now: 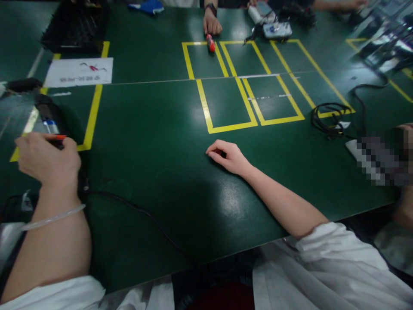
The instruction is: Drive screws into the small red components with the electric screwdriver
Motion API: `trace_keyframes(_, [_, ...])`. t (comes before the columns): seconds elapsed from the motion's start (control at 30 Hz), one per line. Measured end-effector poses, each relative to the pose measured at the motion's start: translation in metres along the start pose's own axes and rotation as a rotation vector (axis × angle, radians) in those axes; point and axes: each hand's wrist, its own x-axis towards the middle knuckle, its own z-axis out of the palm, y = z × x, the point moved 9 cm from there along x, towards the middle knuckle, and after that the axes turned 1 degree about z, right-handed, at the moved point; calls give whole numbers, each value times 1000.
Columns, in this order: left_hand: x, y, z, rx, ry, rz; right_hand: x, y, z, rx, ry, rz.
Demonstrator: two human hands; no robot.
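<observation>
At the left, my left hand (48, 157) has its fingers closed on a thin red-orange object (58, 137), mostly hidden by the hand. Just beyond it lies a dark device (48, 115) with a silver and blue part, inside a yellow tape outline (93, 115). My right hand (227, 157) rests on the green table (155, 129), fingers curled together and thumb against them, nothing visible in them. It is just below the yellow tape boxes (232, 128) near the middle.
A black tray (75, 30) and a white printed sheet (79, 72) are at the back left. Across the table, a person's hand (212, 23) touches a red object (211, 44). A coiled black cable (329, 120) lies at the right. Another cable (135, 209) crosses the front left.
</observation>
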Motion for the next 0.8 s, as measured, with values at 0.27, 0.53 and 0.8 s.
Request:
trace_keyframes(0.27, [-12,50,-4,-141,36,240,1,-1,0,8,2,-4])
trace_keyframes(0.53, [-149,221,41,-780,-785,627,0,4,4,122,-28,23])
trace_keyframes(0.8, [-196,258,62,-946,-1072,682,-1,6,12,245,-104,30])
